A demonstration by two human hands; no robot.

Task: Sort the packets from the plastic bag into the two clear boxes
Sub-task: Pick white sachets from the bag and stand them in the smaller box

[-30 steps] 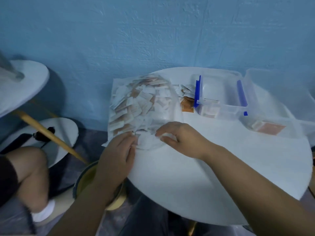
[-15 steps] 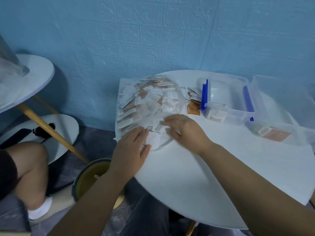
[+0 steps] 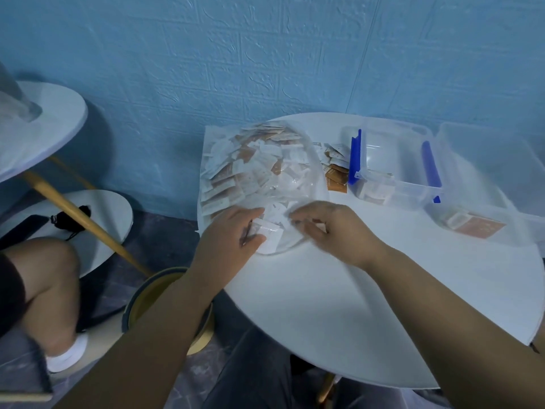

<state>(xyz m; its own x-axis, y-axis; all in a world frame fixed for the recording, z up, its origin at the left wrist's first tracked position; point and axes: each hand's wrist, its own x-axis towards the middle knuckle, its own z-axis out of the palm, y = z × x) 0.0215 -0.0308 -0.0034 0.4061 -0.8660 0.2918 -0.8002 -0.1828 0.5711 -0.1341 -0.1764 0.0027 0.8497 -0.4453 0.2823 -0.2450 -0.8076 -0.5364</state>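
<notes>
Centrally, a round white worktop [image 3: 354, 305] fills the middle and right of the frame, set against a blue textured wall. A clear plastic bag [image 3: 259, 172] lies flat on the worktop's upper left part, filled with white and orange-brown packets. Both hands meet at the bag's near edge. The left hand [image 3: 230, 240] reaches in from the lower left, its thumb and curled fingers pinching a white packet [image 3: 269, 236] that lies at the bag's mouth. The right hand [image 3: 336, 228] comes from the lower right with its fingers curled down onto the same edge; blur hides whether they pinch the film, a packet or nothing.

Just right of the bag, a few loose packets [image 3: 336, 172] lie on the worktop, touching the side of a clear box with blue latches [image 3: 407, 193], which holds some pale packets at its near end. A second clear box [image 3: 486, 160] stands at the right edge of the frame, just beside the first, with orange-brown packets [image 3: 477, 227] on its floor.

At the left of the frame stand a smaller round side table [image 3: 59, 119] with a wooden leg and, below it, another person's bent knee [image 3: 44, 267]. A round bin [image 3: 159, 293] with a yellow inside sits on the floor under the left forearm.
</notes>
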